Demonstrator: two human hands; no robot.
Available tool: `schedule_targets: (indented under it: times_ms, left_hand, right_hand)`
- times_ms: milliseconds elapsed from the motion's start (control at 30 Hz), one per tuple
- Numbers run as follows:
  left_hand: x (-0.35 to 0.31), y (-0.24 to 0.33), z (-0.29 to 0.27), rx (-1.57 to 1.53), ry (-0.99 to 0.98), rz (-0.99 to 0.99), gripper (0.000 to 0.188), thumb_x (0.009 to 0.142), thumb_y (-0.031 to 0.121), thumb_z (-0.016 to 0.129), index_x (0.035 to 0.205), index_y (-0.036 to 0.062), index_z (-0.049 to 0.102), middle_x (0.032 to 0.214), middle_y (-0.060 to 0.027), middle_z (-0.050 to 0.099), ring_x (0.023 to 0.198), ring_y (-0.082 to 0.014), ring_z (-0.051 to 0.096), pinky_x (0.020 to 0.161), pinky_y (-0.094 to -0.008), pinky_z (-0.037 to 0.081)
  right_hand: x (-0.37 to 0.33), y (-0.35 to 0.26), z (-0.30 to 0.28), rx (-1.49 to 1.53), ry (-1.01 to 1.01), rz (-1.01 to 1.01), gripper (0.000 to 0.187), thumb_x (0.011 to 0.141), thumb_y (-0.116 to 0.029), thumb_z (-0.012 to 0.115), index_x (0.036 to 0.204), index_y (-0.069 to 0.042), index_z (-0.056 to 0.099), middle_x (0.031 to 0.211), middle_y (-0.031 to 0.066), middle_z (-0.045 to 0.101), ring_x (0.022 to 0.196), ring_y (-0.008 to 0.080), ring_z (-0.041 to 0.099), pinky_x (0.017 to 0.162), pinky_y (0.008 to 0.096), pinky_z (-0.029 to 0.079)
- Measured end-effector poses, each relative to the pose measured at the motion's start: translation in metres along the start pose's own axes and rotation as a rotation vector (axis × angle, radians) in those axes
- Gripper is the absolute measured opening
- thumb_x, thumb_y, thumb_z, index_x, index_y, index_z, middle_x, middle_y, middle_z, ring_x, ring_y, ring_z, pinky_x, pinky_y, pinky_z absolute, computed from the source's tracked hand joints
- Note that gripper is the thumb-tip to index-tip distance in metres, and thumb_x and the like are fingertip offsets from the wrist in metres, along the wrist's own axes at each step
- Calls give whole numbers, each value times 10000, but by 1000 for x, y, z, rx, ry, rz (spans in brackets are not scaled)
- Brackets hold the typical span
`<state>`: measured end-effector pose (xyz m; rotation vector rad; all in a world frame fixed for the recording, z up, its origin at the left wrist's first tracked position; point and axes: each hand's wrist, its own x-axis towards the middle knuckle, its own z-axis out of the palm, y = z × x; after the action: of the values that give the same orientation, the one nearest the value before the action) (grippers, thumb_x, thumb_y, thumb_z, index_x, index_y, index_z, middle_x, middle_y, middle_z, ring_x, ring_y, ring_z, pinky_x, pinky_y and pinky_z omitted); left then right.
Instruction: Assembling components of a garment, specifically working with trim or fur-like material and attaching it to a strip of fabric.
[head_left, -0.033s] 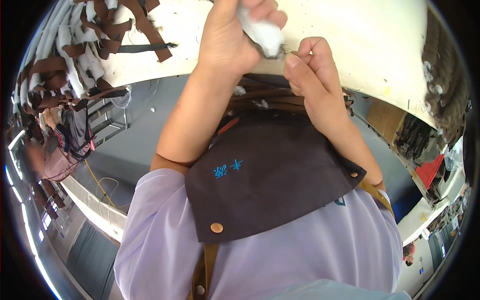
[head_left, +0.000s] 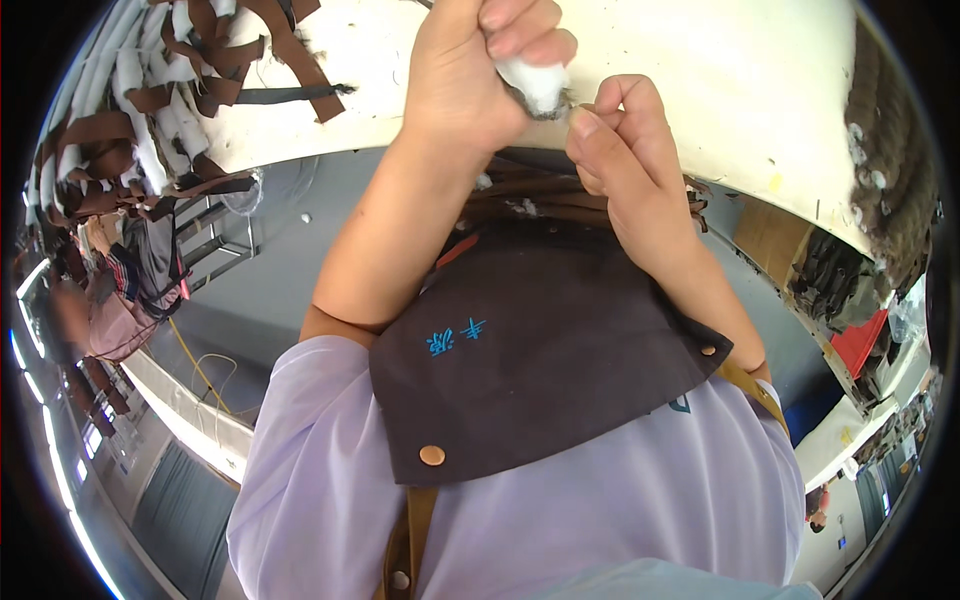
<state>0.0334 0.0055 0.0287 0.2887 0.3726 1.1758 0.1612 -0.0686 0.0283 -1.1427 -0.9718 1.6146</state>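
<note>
My left hand [head_left: 470,85] is closed, its fingers curled around a piece with white fluffy stuffing [head_left: 540,82] that bulges out below them. A thin dark, furry-looking edge [head_left: 545,114] borders the stuffing's lower end; the rest of the piece is hidden in the palm. Just to the right, my right hand [head_left: 632,145] pinches thumb against forefinger at a wisp beside that edge. What sits between those fingertips is too small to make out. Both hands are over the near edge of a cream-coloured table [head_left: 720,100].
White stuffed rolls and brown strips [head_left: 215,75] are heaped at the table's left. Brown furry rolls [head_left: 890,160] lie along its right side. A dark apron [head_left: 550,370] covers my chest. A metal frame [head_left: 225,245] stands on the grey floor, and another person [head_left: 125,300] is at far left.
My left fingers have come down over the stuffing, so less white shows now. The left hand has shifted slightly right; the right hand stays almost in place.
</note>
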Motion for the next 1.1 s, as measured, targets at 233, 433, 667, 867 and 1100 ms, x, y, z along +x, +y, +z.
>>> schedule_targets:
  times_ms: [233, 433, 667, 867, 1100]
  left_hand:
    - [-14, -12, 22, 64, 217, 32, 338, 940, 383, 389, 738, 114, 423, 491, 44, 269, 388, -58, 231, 361, -194, 259]
    - [-22, -21, 17, 122, 260, -3, 382, 933, 391, 401, 677, 107, 400, 482, 22, 268, 388, -87, 236, 360, -219, 263]
    - [-21, -23, 7, 224, 222, 19, 470, 917, 376, 440, 546, 95, 367, 472, -11, 336, 422, -132, 339, 424, -290, 352]
    - [-9, -3, -4, 103, 37, 151, 290, 928, 394, 424, 806, 134, 462, 569, 62, 355, 523, -57, 355, 763, -312, 415]
    - [1, -14, 22, 117, 55, 64, 346, 937, 358, 359, 923, 45, 507, 814, -76, 539, 867, -246, 534, 874, -379, 393]
  right_hand:
    - [-3, 5, 8, 5, 41, -22, 182, 865, -44, 501, 856, -49, 320, 591, -32, 366, 541, 29, 299, 457, 215, 255]
    - [-6, 18, 9, 40, 60, -33, 173, 861, -44, 508, 864, -42, 334, 608, -20, 378, 551, 31, 321, 473, 209, 285]
    - [7, 12, -3, -54, -4, -48, 174, 862, -62, 523, 853, -36, 352, 642, -4, 393, 585, 50, 352, 500, 216, 308]
    - [3, -22, -57, -478, -223, -100, 154, 881, -148, 510, 890, -44, 397, 650, 13, 402, 592, 100, 355, 540, 255, 328]
    - [32, -23, -134, -1546, 487, -427, 373, 864, -216, 554, 1161, -12, 459, 1015, 166, 530, 947, 200, 510, 810, 316, 398]
